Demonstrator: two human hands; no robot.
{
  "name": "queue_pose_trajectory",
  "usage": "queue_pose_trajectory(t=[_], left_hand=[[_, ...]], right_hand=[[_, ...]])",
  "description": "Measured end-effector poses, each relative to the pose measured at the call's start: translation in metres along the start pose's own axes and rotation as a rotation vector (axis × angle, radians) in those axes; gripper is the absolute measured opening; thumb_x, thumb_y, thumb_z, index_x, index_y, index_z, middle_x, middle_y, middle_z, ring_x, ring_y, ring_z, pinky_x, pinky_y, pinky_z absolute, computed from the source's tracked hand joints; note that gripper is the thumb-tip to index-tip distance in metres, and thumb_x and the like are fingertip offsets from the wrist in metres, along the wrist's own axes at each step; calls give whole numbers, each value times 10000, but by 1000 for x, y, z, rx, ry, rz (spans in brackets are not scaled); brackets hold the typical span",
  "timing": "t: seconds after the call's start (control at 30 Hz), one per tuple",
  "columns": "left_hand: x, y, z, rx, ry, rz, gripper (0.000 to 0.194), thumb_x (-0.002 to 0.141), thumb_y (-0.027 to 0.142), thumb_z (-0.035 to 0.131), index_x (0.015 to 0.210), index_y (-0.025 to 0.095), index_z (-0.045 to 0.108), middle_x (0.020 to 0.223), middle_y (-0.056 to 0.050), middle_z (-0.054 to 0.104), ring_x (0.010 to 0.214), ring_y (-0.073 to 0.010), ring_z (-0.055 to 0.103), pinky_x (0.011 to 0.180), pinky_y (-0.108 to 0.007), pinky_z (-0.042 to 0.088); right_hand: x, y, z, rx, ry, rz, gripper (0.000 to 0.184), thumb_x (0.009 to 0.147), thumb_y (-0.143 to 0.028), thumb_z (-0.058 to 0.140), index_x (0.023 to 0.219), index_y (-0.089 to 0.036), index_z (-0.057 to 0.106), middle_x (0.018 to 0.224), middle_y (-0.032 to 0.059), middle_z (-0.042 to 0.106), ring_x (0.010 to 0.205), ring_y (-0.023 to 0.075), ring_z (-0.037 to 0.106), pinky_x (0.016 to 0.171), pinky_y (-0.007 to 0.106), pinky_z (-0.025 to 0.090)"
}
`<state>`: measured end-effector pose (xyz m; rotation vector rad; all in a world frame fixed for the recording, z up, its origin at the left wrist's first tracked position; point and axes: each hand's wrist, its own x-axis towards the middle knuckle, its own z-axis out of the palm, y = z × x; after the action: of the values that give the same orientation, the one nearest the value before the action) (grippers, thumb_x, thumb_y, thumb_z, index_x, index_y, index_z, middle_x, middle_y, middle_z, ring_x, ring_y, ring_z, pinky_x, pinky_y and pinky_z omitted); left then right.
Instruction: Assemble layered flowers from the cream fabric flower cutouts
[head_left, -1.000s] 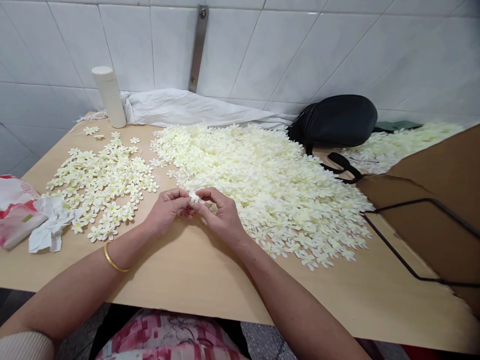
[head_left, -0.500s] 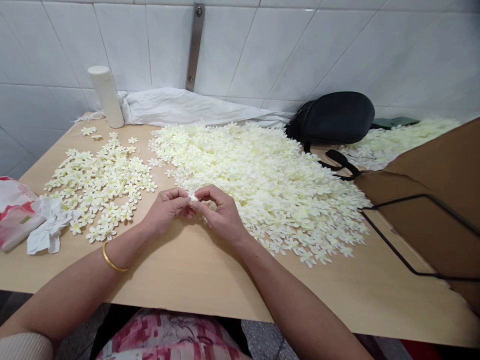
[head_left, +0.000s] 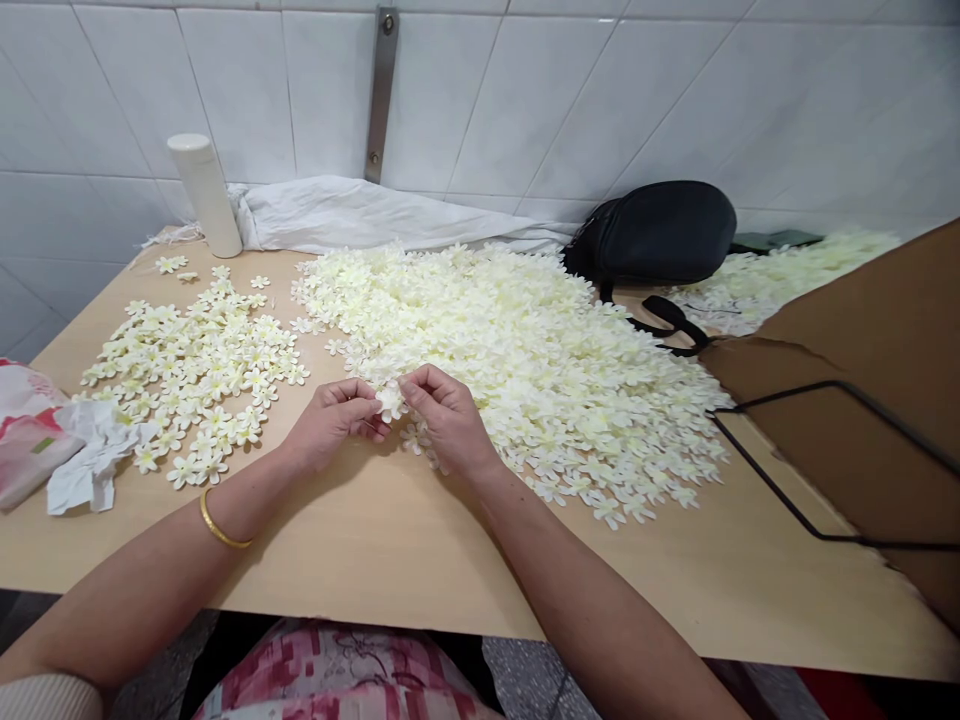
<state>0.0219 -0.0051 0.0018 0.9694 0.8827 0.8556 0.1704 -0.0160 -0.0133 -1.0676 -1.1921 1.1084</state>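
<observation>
A pink-patterned garment (head_left: 330,675) shows below the near edge of the surface (head_left: 360,550). In from that edge, around the middle, the left hand (head_left: 334,425) and right hand (head_left: 450,420) meet at one small white flower (head_left: 391,401), the fingers of each drawn together in a pinch on it. Toward the left edge lies a loose spread of flowers (head_left: 202,362); a bigger heap (head_left: 510,350) fills the middle and right. Along the far edge stand a white bottle (head_left: 205,195), a bunched cloth (head_left: 337,215) and a black bag (head_left: 667,232).
</observation>
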Motion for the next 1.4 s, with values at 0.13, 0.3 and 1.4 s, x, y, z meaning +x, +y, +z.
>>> queue_pose_trajectory(t=[0.13,0.3,1.4], left_hand=[[1,2,-1,-119,35,-6,133,595,132,639,577,134,508,530,-1,572,593,-171,645,598,-275,486],[1,7,-3,-300,30,-81,142,553,99,614,622,144,497,643,-50,641,689,-209,668,576,-252,481],[0,-3,0,25,127,25,166,626,239,697,615,152,556,538,31,496,460,-45,396,440,-185,272]], right_hand=[[5,0,-2,220,72,123,307,628,-433,687,632,-194,494,575,-47,529,555,94,522,597,245,444],[4,0,-2,198,89,114,336,672,-492,653,680,-206,475,590,-45,559,581,123,589,646,288,491],[-5,-4,3,-36,-49,-107,195,707,-236,619,866,-211,509,765,-19,513,717,115,497,700,264,416]])
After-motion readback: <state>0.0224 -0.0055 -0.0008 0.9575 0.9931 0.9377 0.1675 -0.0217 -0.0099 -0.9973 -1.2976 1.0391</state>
